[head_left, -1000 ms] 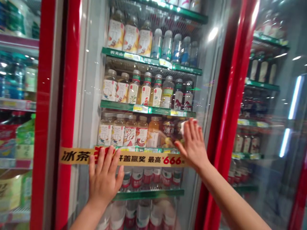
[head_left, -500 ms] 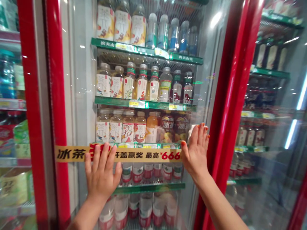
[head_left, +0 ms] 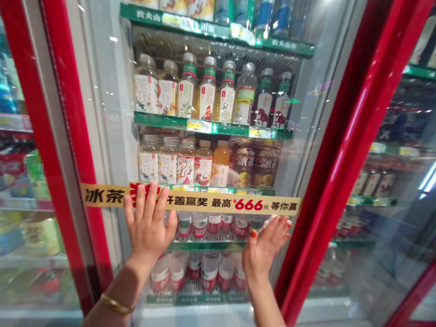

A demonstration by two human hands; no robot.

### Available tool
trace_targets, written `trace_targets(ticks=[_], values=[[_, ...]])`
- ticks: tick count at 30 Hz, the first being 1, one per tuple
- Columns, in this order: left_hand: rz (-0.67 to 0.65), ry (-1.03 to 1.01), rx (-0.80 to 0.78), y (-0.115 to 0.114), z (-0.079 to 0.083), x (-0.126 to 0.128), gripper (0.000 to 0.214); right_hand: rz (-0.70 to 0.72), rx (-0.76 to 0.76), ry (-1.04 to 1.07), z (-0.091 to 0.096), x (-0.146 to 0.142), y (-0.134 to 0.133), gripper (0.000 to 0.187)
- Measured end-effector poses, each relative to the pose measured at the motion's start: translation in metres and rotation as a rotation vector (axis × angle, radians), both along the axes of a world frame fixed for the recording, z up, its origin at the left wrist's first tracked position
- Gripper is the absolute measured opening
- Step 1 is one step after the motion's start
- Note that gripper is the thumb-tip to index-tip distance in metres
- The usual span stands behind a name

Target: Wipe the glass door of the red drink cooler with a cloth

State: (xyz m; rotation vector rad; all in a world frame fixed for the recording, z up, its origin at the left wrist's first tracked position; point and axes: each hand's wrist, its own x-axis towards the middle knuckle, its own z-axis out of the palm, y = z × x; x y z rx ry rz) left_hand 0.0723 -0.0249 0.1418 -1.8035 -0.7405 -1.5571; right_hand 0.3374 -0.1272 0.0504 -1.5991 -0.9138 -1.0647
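My left hand (head_left: 150, 222) lies flat with fingers spread on the cooler's glass door (head_left: 117, 254), over the left part of a tan sticker strip (head_left: 195, 200) with black and red lettering. A gold bangle (head_left: 116, 303) circles that wrist. My right hand (head_left: 267, 247) is against the glass just below the strip's right end, fingers together and thumb apart. Under its fingers a thin edge of a white cloth (head_left: 268, 220) shows; most of it is hidden by the hand. Behind the glass stand rows of bottled drinks (head_left: 206, 97).
Red door frames (head_left: 335, 150) rise on both sides of the glass. Green-edged shelves (head_left: 235, 128) with price tags hold the bottles inside. More coolers with drinks stand to the left and right. Light reflections lie on the glass.
My right hand has moved down the glass, from over the strip's right end to below it, uncovering the lettering there. My left hand stays on the strip. The view has tilted downward.
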Motion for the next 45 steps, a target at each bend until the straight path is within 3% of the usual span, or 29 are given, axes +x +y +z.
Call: trace_targets(ticks=[2,5,7,8,11,14,16,19,20,22,25,27,30,34,37,41,43,45], values=[[-0.001,0.005,-0.003,0.0,0.0,-0.001,0.085,0.055,-0.023,-0.041,-0.019,-0.045,0.011,0.08],[-0.006,0.014,0.003,0.0,0.001,-0.002,0.084,0.269,-0.184,-0.53,-0.064,-0.09,0.016,0.078],[-0.005,0.016,0.002,0.0,0.001,-0.003,0.084,0.313,-0.228,-0.642,-0.085,-0.081,0.008,0.076],[-0.003,0.015,-0.002,0.0,0.001,-0.002,0.084,0.274,-0.213,-0.575,-0.09,-0.065,0.003,0.077],[0.0,0.005,-0.014,0.0,-0.001,0.0,0.084,0.089,-0.071,-0.11,-0.084,-0.011,-0.008,0.078],[0.002,-0.011,-0.015,0.001,-0.002,0.001,0.085,0.014,0.015,0.163,-0.079,-0.007,-0.001,0.078],[0.005,-0.01,-0.02,0.001,-0.002,0.0,0.084,0.076,-0.049,0.052,-0.096,-0.039,0.011,0.082],[0.008,0.003,-0.019,0.002,-0.003,-0.002,0.084,0.315,-0.205,-0.361,-0.142,-0.087,0.018,0.088],[0.009,0.007,-0.014,0.002,-0.003,-0.002,0.084,0.364,-0.221,-0.445,-0.156,-0.091,0.015,0.087],[0.013,0.009,-0.005,0.003,-0.003,-0.003,0.084,0.335,-0.185,-0.4,-0.17,-0.075,0.004,0.082],[0.022,0.003,-0.004,0.003,-0.004,-0.002,0.083,0.15,-0.069,-0.09,-0.159,-0.022,-0.011,0.084],[0.029,-0.001,-0.004,0.003,-0.004,-0.001,0.083,0.083,-0.009,0.031,-0.144,-0.005,-0.01,0.083],[0.033,0.0,-0.005,0.003,-0.005,-0.001,0.082,0.091,-0.031,0.033,-0.14,-0.04,0.005,0.082],[0.027,0.01,0.006,0.004,-0.004,-0.003,0.081,0.295,-0.154,-0.333,-0.174,-0.107,0.01,0.08],[0.032,0.014,0.007,0.004,-0.005,-0.003,0.082,0.279,-0.128,-0.322,-0.184,-0.085,-0.007,0.079],[0.033,-0.005,-0.01,0.004,-0.006,-0.002,0.082,0.122,-0.054,-0.032,-0.153,-0.01,-0.019,0.087],[0.023,-0.018,-0.015,0.004,-0.007,-0.001,0.081,0.084,-0.03,0.073,-0.136,-0.006,-0.01,0.091],[0.018,-0.017,-0.02,0.005,-0.007,-0.001,0.08,0.112,-0.09,0.018,-0.131,-0.033,0.004,0.097]])
